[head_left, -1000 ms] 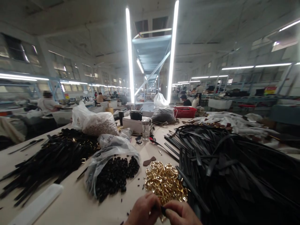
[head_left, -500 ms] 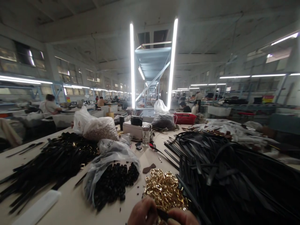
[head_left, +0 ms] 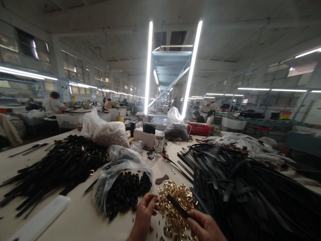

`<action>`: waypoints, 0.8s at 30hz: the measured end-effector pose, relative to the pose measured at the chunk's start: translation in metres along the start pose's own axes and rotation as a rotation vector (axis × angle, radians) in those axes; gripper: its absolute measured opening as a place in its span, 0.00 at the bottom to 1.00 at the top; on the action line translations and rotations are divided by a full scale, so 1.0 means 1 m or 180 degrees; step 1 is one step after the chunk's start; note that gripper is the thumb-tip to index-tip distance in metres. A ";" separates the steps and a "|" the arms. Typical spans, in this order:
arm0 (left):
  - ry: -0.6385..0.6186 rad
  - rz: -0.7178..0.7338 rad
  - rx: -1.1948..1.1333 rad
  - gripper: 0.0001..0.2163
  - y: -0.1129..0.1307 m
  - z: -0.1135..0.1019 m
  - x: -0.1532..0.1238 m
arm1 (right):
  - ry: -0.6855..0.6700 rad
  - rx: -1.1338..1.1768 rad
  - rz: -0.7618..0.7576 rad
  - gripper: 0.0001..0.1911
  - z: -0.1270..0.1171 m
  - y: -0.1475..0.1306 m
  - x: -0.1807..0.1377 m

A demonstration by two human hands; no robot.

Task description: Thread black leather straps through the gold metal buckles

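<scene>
Over the gold buckles (head_left: 184,196), your hands have parted: your right hand (head_left: 205,227) now grips the black strap (head_left: 178,207) alone while your left hand (head_left: 144,214) pinches at the pile.

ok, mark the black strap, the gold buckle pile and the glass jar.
black strap (head_left: 178,207), head view, mid-length of the strap.
gold buckle pile (head_left: 170,214), head view, centre of the heap.
glass jar (head_left: 158,144), head view, clear body.

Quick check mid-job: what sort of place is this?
Probably a belt or strap assembly workshop: heaps of black straps cover the worktable, a pile of gold buckles lies by the left hand, the right hand holds one strap, and other workers sit at benches behind.
</scene>
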State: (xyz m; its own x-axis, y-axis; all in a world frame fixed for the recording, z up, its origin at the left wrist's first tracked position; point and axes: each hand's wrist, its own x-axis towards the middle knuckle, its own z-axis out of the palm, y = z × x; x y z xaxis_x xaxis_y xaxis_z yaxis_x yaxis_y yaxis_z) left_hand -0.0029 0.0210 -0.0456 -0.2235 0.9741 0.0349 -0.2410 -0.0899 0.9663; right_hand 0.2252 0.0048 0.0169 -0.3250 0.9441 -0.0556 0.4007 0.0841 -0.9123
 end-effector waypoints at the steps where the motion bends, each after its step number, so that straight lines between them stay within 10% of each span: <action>1: 0.0022 -0.0070 -0.0052 0.19 -0.001 0.000 0.001 | 0.0014 -0.0218 -0.0088 0.19 0.001 -0.008 0.006; 11: -0.0124 -0.0271 0.0106 0.14 0.014 0.000 -0.011 | 0.1036 -0.1703 -0.1125 0.20 -0.021 -0.130 0.118; 24: -0.0438 -0.0159 0.0292 0.12 0.009 0.001 -0.010 | 0.0560 -0.3448 0.0371 0.11 -0.047 -0.019 0.065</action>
State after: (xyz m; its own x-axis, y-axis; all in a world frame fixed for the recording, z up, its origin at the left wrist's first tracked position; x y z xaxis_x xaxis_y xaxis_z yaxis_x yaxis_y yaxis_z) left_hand -0.0013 0.0104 -0.0371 -0.0804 0.9967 0.0147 -0.1598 -0.0275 0.9868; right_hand 0.2369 0.0795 0.0495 -0.1444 0.9893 0.0189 0.9874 0.1453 -0.0619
